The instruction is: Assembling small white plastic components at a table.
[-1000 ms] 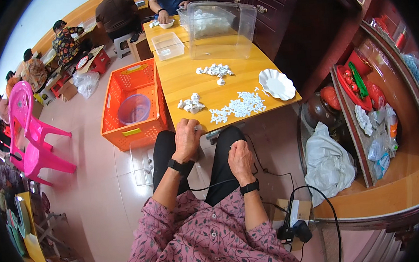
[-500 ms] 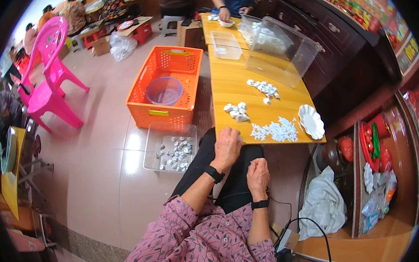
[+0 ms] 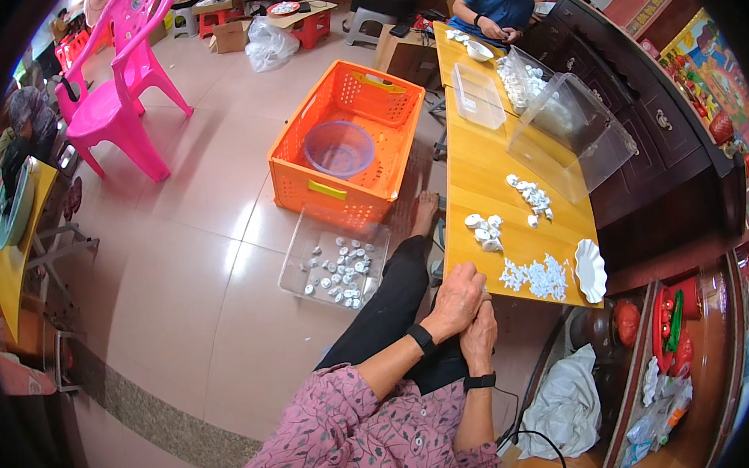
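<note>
Apparently fine two-handed work: left hand (image 3: 458,300) and right hand (image 3: 480,334) meet curled, lower centre, near white pieces (image 3: 549,279), contents unclear; next needs precision.

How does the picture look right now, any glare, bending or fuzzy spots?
In the head view, white glare streaks the floor; in the head view, the speckled strip bows near the black fisheye rim; in the head view, the white bits on the table are too small for fine detail.
</note>
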### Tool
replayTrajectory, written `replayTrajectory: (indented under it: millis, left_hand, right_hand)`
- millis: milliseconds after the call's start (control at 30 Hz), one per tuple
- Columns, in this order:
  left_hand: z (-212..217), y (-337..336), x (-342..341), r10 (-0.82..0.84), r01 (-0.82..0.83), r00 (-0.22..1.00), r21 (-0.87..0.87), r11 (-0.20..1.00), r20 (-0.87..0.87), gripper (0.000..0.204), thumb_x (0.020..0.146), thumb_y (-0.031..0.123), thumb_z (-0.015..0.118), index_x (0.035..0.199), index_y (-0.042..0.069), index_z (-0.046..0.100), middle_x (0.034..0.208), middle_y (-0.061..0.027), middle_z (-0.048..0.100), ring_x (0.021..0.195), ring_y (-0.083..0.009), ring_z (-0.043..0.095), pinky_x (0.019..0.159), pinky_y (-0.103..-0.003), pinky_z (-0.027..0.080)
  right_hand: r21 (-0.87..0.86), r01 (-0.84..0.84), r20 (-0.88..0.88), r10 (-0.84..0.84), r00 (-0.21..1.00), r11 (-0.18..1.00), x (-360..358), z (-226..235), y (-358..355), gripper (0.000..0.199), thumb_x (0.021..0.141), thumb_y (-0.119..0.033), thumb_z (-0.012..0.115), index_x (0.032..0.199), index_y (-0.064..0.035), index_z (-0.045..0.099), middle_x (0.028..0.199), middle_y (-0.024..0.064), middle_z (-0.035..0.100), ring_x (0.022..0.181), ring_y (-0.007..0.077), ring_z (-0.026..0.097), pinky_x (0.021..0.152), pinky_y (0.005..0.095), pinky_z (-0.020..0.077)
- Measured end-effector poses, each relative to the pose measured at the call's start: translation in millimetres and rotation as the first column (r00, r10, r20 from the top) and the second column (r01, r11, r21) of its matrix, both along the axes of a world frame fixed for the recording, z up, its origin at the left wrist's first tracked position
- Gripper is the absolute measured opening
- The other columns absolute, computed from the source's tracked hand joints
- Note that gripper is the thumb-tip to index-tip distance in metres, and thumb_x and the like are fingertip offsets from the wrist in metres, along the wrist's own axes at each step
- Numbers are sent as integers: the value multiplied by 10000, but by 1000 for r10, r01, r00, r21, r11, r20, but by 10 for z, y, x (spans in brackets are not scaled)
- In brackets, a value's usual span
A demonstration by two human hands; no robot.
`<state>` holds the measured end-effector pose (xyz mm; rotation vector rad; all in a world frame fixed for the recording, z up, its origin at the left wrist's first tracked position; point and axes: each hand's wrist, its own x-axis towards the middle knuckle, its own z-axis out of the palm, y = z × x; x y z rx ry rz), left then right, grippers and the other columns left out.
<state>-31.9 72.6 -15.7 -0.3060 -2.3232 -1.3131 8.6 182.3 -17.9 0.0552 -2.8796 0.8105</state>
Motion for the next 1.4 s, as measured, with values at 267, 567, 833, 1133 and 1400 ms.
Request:
replayTrajectory:
  millis: [267, 567, 833, 1133, 1400]
  left_hand:
    - [4, -83, 17, -53, 53, 999, 54, 997, -9, 284, 805, 187, 748, 990, 16, 618, 958, -166, 531, 945, -356, 537, 826, -429, 471]
    - [5, -53, 7, 4, 4, 997, 104, 995, -79, 294, 810, 217, 755, 987, 19, 629, 944, -156, 554, 923, -358, 559, 803, -436, 475]
    - [60, -94, 60, -129, 116, 992, 459, 881, -3, 245, 859, 150, 757, 1044, 20, 663, 880, -98, 611, 711, -169, 610, 646, -304, 503]
    - [60, -288, 325, -799, 5, 559, 965, -263, -221, 363, 1030, 203, 556, 1342, 21, 526, 1165, -189, 653, 859, -157, 657, 785, -267, 565]
    - [132, -208, 421, -807, 4, 509, 938, -346, -299, 353, 1025, 253, 561, 1287, 17, 560, 1240, -219, 631, 924, -188, 662, 829, -288, 562]
  right_hand:
    - [-109, -77, 110, 89, 990, 991, -79, -90, -14, 435, 941, -237, 599, 1290, -3, 488, 1184, 300, 601, 1068, 502, 572, 864, 530, 476]
    - [-164, -101, 6, 103, 995, 981, 109, -28, -34, 346, 965, -252, 575, 1176, 20, 537, 1082, 305, 609, 1017, 503, 574, 824, 531, 466]
    - [-138, -79, -28, 76, 997, 987, 335, -7, 24, 168, 956, -163, 583, 986, -2, 549, 923, 216, 634, 877, 432, 611, 743, 511, 476]
    - [-322, -7, -11, 4, 1000, 947, 509, 167, 68, 143, 954, -126, 605, 980, 8, 565, 861, 194, 646, 761, 366, 650, 665, 436, 503]
    - [-700, 12, -180, -192, 965, 714, 627, 646, 24, 83, 977, -58, 585, 965, 22, 571, 997, 103, 626, 816, 167, 639, 705, 288, 517]
